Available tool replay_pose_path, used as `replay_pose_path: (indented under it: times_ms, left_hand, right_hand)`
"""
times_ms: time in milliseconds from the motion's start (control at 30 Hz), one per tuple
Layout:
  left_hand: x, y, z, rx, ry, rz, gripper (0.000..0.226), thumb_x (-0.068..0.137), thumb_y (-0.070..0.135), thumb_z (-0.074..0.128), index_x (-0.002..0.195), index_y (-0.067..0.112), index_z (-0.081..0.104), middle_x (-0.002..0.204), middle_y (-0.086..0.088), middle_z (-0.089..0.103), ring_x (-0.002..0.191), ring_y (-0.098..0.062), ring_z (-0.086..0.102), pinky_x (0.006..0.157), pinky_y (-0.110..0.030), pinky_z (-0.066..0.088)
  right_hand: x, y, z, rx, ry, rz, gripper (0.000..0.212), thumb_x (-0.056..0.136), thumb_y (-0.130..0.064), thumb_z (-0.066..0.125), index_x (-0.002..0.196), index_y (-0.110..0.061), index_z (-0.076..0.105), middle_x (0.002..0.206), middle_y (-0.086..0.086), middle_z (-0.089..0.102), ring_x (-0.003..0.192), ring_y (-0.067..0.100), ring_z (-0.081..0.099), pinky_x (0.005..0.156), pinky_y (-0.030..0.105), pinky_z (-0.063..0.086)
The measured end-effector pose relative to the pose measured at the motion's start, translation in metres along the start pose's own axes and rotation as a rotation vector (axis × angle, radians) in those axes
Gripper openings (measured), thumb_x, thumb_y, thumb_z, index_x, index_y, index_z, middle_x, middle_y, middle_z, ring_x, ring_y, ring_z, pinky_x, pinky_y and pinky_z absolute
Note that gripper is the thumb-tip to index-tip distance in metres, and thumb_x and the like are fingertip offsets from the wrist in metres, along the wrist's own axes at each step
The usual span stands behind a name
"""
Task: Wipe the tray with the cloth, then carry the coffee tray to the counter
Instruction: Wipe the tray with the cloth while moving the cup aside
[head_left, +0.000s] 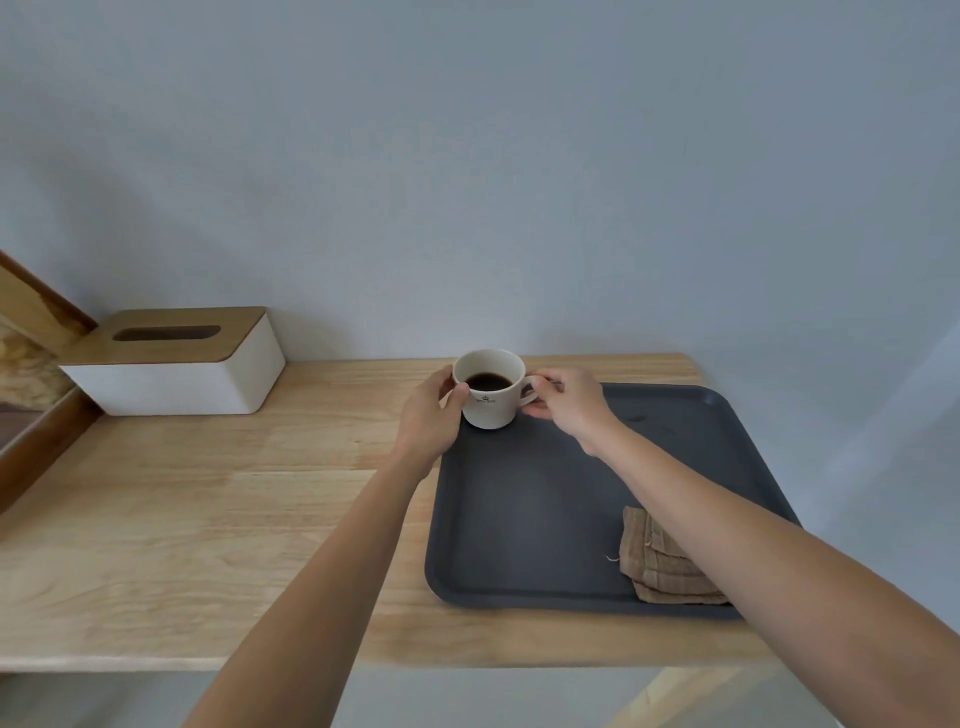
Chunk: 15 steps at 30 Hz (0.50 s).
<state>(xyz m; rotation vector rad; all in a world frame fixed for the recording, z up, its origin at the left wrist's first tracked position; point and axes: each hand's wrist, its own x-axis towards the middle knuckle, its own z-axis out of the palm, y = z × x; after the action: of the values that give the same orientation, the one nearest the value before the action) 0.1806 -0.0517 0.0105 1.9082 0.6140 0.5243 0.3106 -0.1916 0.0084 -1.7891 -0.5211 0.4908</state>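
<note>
A dark grey tray (524, 525) lies on the right half of a wooden table. A white coffee cup (488, 402) with dark coffee in it is at the tray's far left corner. My left hand (428, 415) wraps the cup's left side. My right hand (566, 402) pinches the cup's handle. Whether the cup rests on the tray or hovers just above it is unclear. A folded brown cloth (662, 569) sits in the tray's near right corner, partly hidden under my right forearm. Small dark marks (636, 417) show on the tray's far right area.
The light wooden table (208, 519) stands against a pale wall. A white tissue box (179, 371) with a wooden lid is at the back left. A wooden-framed object (31, 395) leans at the left edge. The table's front edge (208, 662) is near me.
</note>
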Motion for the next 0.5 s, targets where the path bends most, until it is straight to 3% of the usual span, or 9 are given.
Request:
replay_pose_path:
  times_ms: [133,300,400,500]
  left_hand:
    - [-0.003,-0.001,0.003,0.009,0.004,0.004,0.035,0.096,0.022,0.048,0.13,0.021,0.057,0.124,0.008,0.064,0.118,-0.006,0.055,0.099,-0.027,0.041]
    - [-0.015,-0.002,0.009,-0.012,0.026,-0.013,0.036,0.097,0.021,0.044,0.131,0.023,0.056,0.125,0.01,0.064,0.122,-0.01,0.054,0.102,-0.031,0.043]
    - [-0.036,0.012,0.018,0.033,0.07,-0.03,0.039,0.1,0.025,0.041,0.138,0.021,0.046,0.132,0.007,0.056,0.13,-0.019,0.047,0.098,-0.026,0.035]
    - [-0.074,0.017,0.032,0.284,0.114,-0.006,0.052,0.1,0.032,0.04,0.147,0.013,0.029,0.151,-0.008,0.037,0.144,-0.03,0.026,0.11,-0.037,0.024]
  right_hand:
    - [-0.001,0.006,-0.003,-0.014,-0.021,0.004,0.025,0.097,-0.009,0.049,0.09,-0.022,0.071,0.106,0.014,0.069,0.086,0.022,0.073,0.085,0.036,0.059]
    - [-0.011,0.001,-0.009,-0.086,-0.069,-0.017,0.024,0.097,-0.016,0.049,0.106,-0.02,0.071,0.105,0.013,0.071,0.088,0.022,0.073,0.089,0.038,0.058]
    - [-0.027,-0.006,-0.025,-0.276,-0.139,-0.073,0.03,0.098,-0.028,0.046,0.122,-0.022,0.063,0.106,0.006,0.07,0.104,0.025,0.065,0.098,0.044,0.051]
    - [-0.055,-0.01,-0.06,-0.406,-0.177,-0.145,0.041,0.097,-0.03,0.047,0.138,-0.023,0.048,0.134,0.002,0.059,0.125,0.017,0.054,0.104,0.031,0.041]
